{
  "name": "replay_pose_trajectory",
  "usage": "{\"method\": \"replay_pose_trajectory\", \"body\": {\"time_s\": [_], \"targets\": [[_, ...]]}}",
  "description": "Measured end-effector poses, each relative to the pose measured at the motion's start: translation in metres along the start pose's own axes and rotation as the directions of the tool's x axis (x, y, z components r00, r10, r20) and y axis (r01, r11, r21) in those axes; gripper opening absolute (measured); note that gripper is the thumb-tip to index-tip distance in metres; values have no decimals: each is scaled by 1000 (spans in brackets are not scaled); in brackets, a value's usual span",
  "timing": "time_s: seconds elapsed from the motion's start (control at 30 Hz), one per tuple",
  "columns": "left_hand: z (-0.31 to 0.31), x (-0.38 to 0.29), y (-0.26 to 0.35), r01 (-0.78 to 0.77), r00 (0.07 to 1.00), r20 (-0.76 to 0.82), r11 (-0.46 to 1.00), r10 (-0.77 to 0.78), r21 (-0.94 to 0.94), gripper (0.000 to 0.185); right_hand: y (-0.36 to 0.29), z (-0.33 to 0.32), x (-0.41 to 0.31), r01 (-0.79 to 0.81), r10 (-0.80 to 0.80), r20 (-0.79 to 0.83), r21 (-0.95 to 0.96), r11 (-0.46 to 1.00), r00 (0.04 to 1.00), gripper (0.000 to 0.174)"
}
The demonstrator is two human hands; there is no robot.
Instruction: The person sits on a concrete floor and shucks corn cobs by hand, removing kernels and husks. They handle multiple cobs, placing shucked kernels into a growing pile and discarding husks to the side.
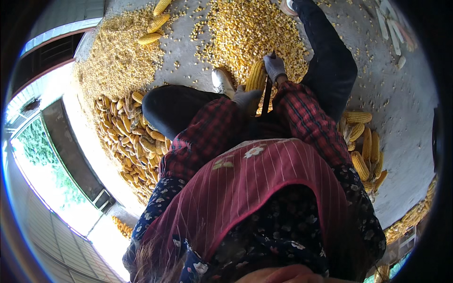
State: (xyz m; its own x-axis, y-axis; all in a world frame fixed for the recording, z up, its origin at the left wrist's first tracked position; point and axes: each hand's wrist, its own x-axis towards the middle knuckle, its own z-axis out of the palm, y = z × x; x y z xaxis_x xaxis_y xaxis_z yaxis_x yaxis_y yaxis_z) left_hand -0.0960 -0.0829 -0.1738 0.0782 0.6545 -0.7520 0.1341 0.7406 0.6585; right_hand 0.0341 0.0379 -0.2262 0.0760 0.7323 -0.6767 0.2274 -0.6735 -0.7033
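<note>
My left hand (247, 98), in a grey glove, grips the near end of a yellow corn cob (255, 76). The cob points away from me, its kernel rows showing. My right hand (275, 67), also gloved, is closed beside the cob's far end. A dark pointed tip sticks out above the right fist, and a dark narrow bar (266, 100) runs below it toward my lap; both look like parts of one tool in that fist. Under and beyond my hands spreads a heap of loose corn kernels (251, 32).
A big pile of whole cobs (131, 141) lies left of my bent knee. Another bed of kernels (116, 53) spreads behind it, with several cobs (158, 23) along its edge. More cobs (368, 152) lie at my right. White strips (391, 26) rest on the concrete floor (400, 106).
</note>
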Motion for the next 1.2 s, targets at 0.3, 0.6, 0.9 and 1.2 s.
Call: {"method": "replay_pose_trajectory", "body": {"time_s": [0.3,0.6,0.9,1.2], "targets": [[23,7,38,219,974,-191,724,-121,654,65,4,2,3,43,-49,-75,-80,996,996,29],[21,-2,33,163,985,-123,888,-121,430,58,-11,-4,-9,-2,-28,-161,-183,983,987,27],[10,-34,71,360,932,175,870,-318,-337,36,-7,-4,2,37,-40,-13,-166,985,999,32],[13,29,-2,27,997,-74,790,24,612,58,12,9,12,94,-93,18,-39,995,995,32]]}}
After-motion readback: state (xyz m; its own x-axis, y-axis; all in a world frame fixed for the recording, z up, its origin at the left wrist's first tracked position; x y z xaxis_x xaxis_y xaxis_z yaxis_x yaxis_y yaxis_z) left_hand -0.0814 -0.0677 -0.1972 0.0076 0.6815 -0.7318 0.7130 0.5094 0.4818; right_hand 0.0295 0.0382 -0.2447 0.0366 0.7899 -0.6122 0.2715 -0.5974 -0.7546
